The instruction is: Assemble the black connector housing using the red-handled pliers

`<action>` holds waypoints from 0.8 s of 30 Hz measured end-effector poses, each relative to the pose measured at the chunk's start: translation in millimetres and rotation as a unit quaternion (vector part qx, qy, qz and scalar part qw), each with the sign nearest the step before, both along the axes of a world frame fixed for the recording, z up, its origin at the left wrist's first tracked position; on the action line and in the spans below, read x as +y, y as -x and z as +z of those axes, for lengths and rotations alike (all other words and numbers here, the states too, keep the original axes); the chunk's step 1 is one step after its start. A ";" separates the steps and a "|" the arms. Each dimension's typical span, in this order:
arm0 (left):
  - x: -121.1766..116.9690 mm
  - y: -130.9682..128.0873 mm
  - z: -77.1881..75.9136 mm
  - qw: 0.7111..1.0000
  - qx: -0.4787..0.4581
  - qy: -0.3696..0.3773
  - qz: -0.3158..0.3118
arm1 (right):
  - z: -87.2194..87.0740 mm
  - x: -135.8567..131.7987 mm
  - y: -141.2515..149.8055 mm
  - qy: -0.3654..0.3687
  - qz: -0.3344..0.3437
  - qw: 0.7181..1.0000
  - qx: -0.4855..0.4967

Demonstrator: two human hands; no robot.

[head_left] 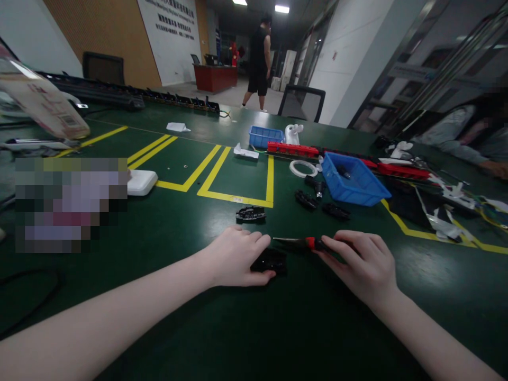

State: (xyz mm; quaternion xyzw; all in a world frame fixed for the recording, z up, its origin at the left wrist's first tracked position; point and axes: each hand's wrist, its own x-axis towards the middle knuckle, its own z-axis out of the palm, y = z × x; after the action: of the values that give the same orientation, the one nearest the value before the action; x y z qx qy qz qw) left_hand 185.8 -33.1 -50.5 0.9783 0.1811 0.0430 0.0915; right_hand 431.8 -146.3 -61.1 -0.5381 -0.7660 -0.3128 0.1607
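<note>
The green bench (190,328) carried an open blue bin (357,185) beyond the right hand (365,264). That hand gripped a red-and-black-handled pointed tool (310,243), tip directed toward the left hand (238,256). The left hand held a black part (274,262) between thumb and fingers, well apart from the far bench edge; its exposed end faced the right hand. A smaller black piece (251,214) lay beyond the left hand.

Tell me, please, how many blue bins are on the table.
2: the smaller bin behind the red strip, the larger bin right of the white ring. Others may be hidden.
</note>
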 end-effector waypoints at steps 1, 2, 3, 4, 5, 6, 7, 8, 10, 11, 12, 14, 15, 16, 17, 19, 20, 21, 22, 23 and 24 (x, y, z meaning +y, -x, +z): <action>0.1 -0.2 0.7 1.000 0.003 0.002 0.001 | -1.3 -3.5 3.2 0.015 -0.012 1.000 0.003; 0.2 -0.3 1.4 1.000 0.007 0.004 0.001 | -2.7 -7.3 6.4 0.034 -0.023 0.999 0.008; 0.2 -0.4 2.0 1.000 0.010 0.006 0.001 | -3.8 -11.1 9.3 0.055 -0.031 0.998 0.018; 0.3 -0.5 2.3 1.000 0.014 0.006 0.001 | -4.8 -14.6 11.8 0.076 -0.037 0.996 0.031; 0.4 -0.5 2.4 1.000 0.017 0.006 0.002 | -5.6 -17.6 13.4 0.093 -0.040 0.994 0.047; 0.6 -0.5 2.1 1.000 0.017 0.003 0.002 | -6.2 -19.9 14.0 0.105 -0.040 0.992 0.063; 0.8 -0.4 1.5 1.000 0.015 0.001 0.001 | -6.8 -21.5 13.3 0.113 -0.038 0.990 0.079; 1.1 -0.3 0.8 1.000 0.012 -0.001 -0.002 | -7.6 -22.1 11.5 0.123 -0.038 0.987 0.093; 1.8 0.1 -1.0 1.000 0.006 -0.002 -0.012 | -10.0 -20.9 4.2 0.141 -0.056 0.981 0.121; 2.1 0.3 -1.7 1.000 0.002 -0.003 -0.016 | -11.7 -19.4 -0.7 0.155 -0.075 0.976 0.136; 2.4 0.5 -2.2 1.000 0.000 -0.004 -0.020 | -13.7 -17.8 -5.9 0.168 -0.095 0.969 0.152; 2.7 0.8 -2.6 1.000 -0.003 -0.006 -0.023 | -17.5 -14.9 -15.8 0.194 -0.116 0.958 0.175; 2.8 0.8 -2.5 1.000 -0.002 -0.007 -0.023 | -19.0 -14.0 -19.6 0.210 -0.119 0.952 0.186; 2.9 0.8 -2.3 1.000 0.000 -0.005 -0.022 | -19.8 -13.6 -22.4 0.227 -0.119 0.946 0.197; 3.0 0.8 -2.0 1.000 0.004 0.000 -0.021 | -20.0 -13.4 -24.0 0.242 -0.117 0.940 0.208; 3.3 0.6 -1.6 1.000 0.008 0.009 -0.019 | -18.5 -13.9 -24.2 0.255 -0.116 0.932 0.231; 3.4 0.5 -1.4 1.000 0.009 0.012 -0.018 | -17.1 -14.3 -23.3 0.253 -0.115 0.930 0.240; 3.5 0.3 -1.3 1.000 0.010 0.012 -0.017 | -15.4 -14.8 -22.1 0.249 -0.114 0.930 0.246; 3.6 0.2 -1.2 1.000 0.012 0.009 -0.014 | -13.8 -15.2 -20.9 0.245 -0.113 0.930 0.250; 3.8 0.0 -1.1 1.000 0.015 0.007 -0.012 | -12.3 -15.7 -19.7 0.242 -0.112 0.931 0.251; 3.9 -0.3 -1.0 1.000 0.018 0.006 -0.011 | -11.0 -16.3 -18.9 0.240 -0.110 0.931 0.251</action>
State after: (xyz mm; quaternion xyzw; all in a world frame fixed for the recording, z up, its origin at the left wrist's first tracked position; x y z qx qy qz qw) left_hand 186.1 -29.2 -51.5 0.9803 0.1722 0.0229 0.0944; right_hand 450.7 -162.5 -72.1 -0.7027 -0.6887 0.0103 0.1785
